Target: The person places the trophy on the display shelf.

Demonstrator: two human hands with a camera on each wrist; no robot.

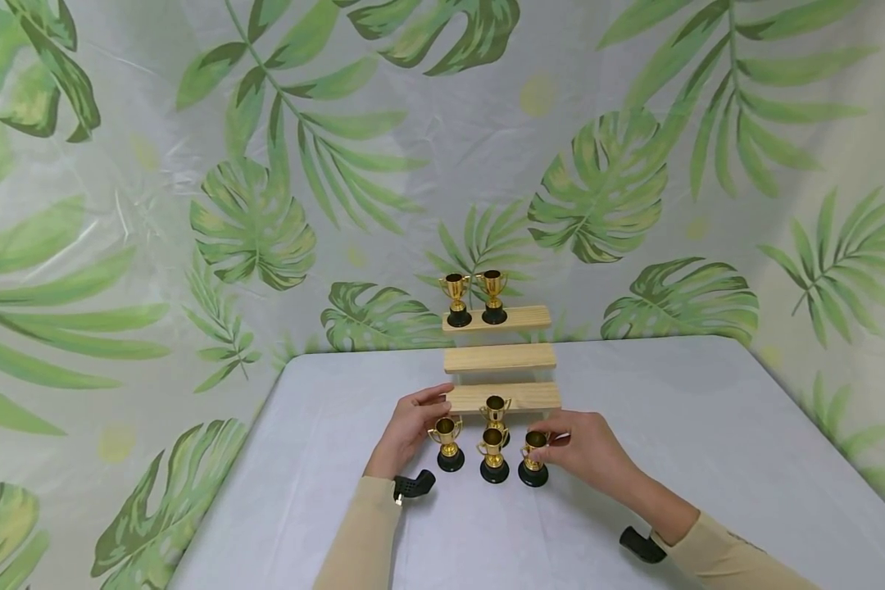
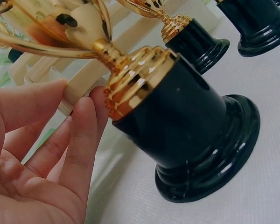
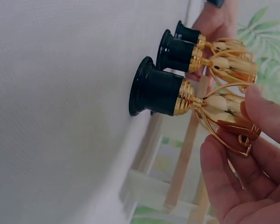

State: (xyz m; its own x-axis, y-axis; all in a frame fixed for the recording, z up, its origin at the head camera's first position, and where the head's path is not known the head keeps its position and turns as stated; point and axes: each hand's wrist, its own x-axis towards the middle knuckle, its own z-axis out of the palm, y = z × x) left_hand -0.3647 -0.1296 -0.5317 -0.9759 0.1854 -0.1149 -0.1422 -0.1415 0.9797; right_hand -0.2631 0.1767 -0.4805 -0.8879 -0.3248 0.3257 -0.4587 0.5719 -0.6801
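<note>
Gold two-handled trophy cup on a black round base, rightmost of its group (image 1: pixel 533 473): at the table's middle, before the stand, its cup pinched between the thumb and fingers of the right hand (image 1: pixel 586 442); whether the base bears on the table or is just lifted, cannot tell. Three like trophies, upright on the table: one front centre (image 1: pixel 493 460), just beside the held piece; one at left (image 1: pixel 449 448), near the left hand; one behind the front-centre piece (image 1: pixel 495 414), closest to the stand. Left hand (image 1: pixel 409 426): thumb and fingers gripping the left end of the bottom board (image 1: pixel 527 397), no trophy held. Wooden stepped stand, three boards: bottom board as above; middle board (image 1: pixel 500 357), with no trophy on it; top board (image 1: pixel 524 318), bearing two trophies, one at its left end (image 1: pixel 456 301) and one beside that (image 1: pixel 493 299), with bare wood to the right. Progress, by judgement: two of six visible trophies shelved, roughly a third done; four left below, the pinched one seemingly the piece being dealt with. Surroundings: table (image 1: pixel 324 434) under a pale covering; black wrist devices (image 1: pixel 415 485) on both arms; beige sleeves (image 1: pixel 361 533); leaf-printed backdrop (image 1: pixel 258 229) behind and to the sides.
</note>
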